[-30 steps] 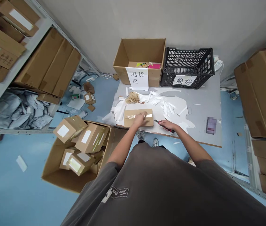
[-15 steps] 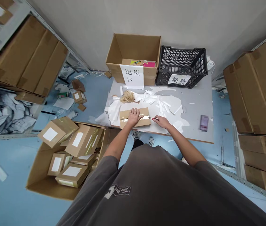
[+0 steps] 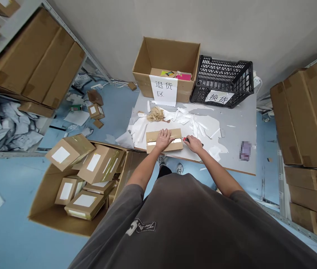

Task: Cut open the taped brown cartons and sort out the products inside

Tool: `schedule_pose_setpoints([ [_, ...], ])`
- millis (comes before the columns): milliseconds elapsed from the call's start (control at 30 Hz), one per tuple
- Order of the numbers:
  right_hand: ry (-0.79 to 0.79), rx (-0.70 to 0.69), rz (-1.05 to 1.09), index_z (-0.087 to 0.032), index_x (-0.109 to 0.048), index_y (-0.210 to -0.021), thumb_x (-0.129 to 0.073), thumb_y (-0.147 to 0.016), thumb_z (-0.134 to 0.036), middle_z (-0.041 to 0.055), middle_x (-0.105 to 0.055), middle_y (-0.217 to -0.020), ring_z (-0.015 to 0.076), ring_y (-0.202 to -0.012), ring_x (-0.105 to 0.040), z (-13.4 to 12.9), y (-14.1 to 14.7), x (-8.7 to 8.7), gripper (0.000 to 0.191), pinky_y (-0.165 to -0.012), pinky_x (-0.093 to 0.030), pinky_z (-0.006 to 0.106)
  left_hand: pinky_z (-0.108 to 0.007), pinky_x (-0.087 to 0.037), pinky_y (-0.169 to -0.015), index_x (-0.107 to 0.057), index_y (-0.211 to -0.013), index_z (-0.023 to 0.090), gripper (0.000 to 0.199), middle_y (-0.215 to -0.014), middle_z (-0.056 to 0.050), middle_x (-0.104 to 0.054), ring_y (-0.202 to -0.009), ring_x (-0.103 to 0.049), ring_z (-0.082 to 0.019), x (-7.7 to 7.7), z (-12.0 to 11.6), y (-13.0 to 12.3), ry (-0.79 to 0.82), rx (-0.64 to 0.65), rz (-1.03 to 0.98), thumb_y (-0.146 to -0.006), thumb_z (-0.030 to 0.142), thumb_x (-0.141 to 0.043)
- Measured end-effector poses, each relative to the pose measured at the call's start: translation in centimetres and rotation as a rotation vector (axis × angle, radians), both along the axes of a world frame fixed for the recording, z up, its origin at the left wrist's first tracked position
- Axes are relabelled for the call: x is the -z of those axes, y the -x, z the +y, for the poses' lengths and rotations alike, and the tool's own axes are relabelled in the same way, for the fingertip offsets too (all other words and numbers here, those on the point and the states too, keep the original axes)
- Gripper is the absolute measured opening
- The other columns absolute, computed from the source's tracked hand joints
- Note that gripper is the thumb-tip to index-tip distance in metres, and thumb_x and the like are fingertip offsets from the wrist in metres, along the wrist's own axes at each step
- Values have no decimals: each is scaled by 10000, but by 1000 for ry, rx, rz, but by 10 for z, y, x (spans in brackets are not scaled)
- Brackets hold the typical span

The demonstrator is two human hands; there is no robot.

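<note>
A small brown cardboard box (image 3: 176,133) lies near the front edge of the table (image 3: 236,129), with a slit along its taped top seam where white shows. My left hand (image 3: 164,139) rests flat on top of the box, fingers stretched out. My right hand (image 3: 194,144) is wrapped round a red and black utility knife (image 3: 186,139), just right of the box's right end. Whether the blade touches the box is too small to tell. Behind the box are crumpled brown paper (image 3: 155,114) and torn white paper scraps (image 3: 185,116).
At the table's back stand an open carton (image 3: 140,84) with a paper sign and a black plastic crate (image 3: 217,80). A large carton (image 3: 42,209) of parcels sits at my left. Stacked boxes (image 3: 301,119) fill the right shelf. A blurred purple item (image 3: 245,151) lies on the right.
The utility knife has drawn back slightly to the right, to the box's end. The seam looks more parted. My left hand stays on the box while the whole view shifts a little.
</note>
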State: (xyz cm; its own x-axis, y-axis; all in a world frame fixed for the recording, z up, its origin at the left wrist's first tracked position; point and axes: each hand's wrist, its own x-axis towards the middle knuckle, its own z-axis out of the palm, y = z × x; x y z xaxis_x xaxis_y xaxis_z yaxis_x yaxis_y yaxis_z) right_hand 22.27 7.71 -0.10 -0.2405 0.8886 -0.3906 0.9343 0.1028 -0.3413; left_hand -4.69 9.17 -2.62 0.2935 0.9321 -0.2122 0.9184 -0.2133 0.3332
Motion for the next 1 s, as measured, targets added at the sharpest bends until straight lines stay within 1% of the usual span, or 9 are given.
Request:
schedule_pose_setpoints([
  [100,-8,9,25,-251,-642,-1264,-516,-1136,-485,151,-704,-1264,327,-1156,-663,3,5,2,296,-880,-485,370,-589,-185,-1394,-512,-1643,161,672,-1772,-214,-392,-1705,-258,-351,4,0,1,-23,-8,-23,-1091,536,-583],
  [233,-28,32,33,-251,-646,-1249,-521,-1132,-492,148,-709,-1264,327,-1168,-665,7,8,5,295,-884,-486,373,-627,-233,-1377,-588,-1577,147,609,-1711,-232,-482,-1665,-350,-387,11,1,3,-99,-25,-69,-1091,514,-595],
  [400,-51,244,98,-255,-630,-1146,-559,-1105,-480,124,-740,-1184,297,-1068,-695,6,-20,14,239,-841,-484,355,-620,-264,-1371,-644,-1518,128,578,-1670,-242,-533,-1637,-403,-400,17,-2,5,-165,-38,-127,-1100,519,-568],
  [500,-14,389,318,-271,-611,-1023,-644,-1037,-536,45,-729,-933,255,-885,-681,1,-31,22,267,-765,-481,330,-596,-243,-1382,-654,-1508,156,570,-1673,-213,-541,-1644,-392,-387,16,-3,4,-171,-71,-138,-1093,538,-572],
  [600,126,605,707,-285,-541,-951,-708,-944,-654,-49,-609,-692,195,-655,-593,-4,-18,32,405,-633,-472,295,-559,-230,-1389,-654,-1507,166,579,-1681,-190,-539,-1649,-380,-372,11,0,4,-150,-88,-137,-1083,554,-582],
  [700,270,820,1052,-297,-453,-946,-777,-853,-711,-85,-600,-647,161,-543,-555,-3,1,42,534,-560,-493,283,-530,-247,-1381,-635,-1530,160,641,-1686,-178,-537,-1635,-393,-369,3,4,10,-86,-86,-145,-1059,593,-611],
  [767,285,895,1144,-294,-433,-923,-806,-837,-699,-64,-641,-660,169,-572,-616,2,6,49,557,-587,-531,292,-543,-238,-1378,-616,-1561,178,711,-1701,-165,-523,-1632,-388,-380,-4,4,17,-34,-65,-139,-1023,641,-648],
  [867,199,946,1125,-279,-447,-842,-827,-837,-673,-21,-672,-687,184,-680,-681,13,-1,65,547,-642,-530,282,-596,-171,-1382,-565,-1625,233,839,-1734,-136,-485,-1643,-346,-412,-11,-2,31,3,-53,-88,-952,715,-702],
  [1000,97,968,893,-265,-511,-744,-796,-850,-657,-39,-595,-635,166,-661,-601,24,-12,97,497,-632,-461,277,-565,-144,-1386,-473,-1696,247,854,-1749,-122,-462,-1631,-358,-392,-11,-18,43,-15,-131,-24,-998,718,-616],
])
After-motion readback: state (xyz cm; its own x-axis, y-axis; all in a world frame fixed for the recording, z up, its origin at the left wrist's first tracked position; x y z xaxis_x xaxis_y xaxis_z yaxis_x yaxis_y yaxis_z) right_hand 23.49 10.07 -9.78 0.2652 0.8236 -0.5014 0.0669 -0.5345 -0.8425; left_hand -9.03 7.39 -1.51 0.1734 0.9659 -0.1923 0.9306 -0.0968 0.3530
